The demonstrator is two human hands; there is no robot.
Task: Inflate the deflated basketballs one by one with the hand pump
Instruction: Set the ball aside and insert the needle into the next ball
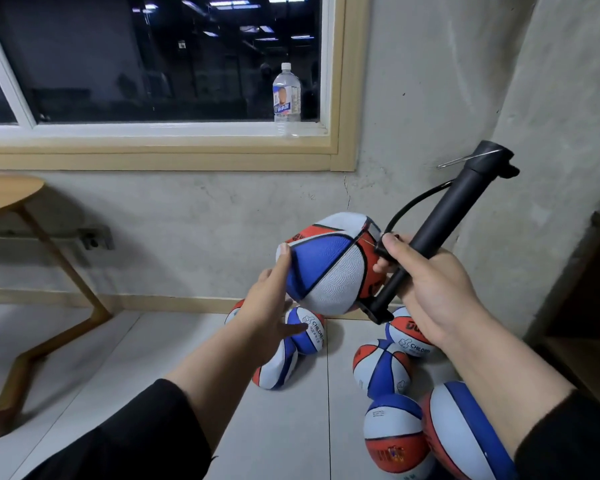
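Head view: left hand (269,303) cradling basketball (329,263), right hand (426,285) around pump (440,223).

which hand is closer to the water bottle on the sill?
Left, narrowly and only by image position. The left hand is below the bottle, touching the held ball; the right hand is down to the right, gripping the pump.
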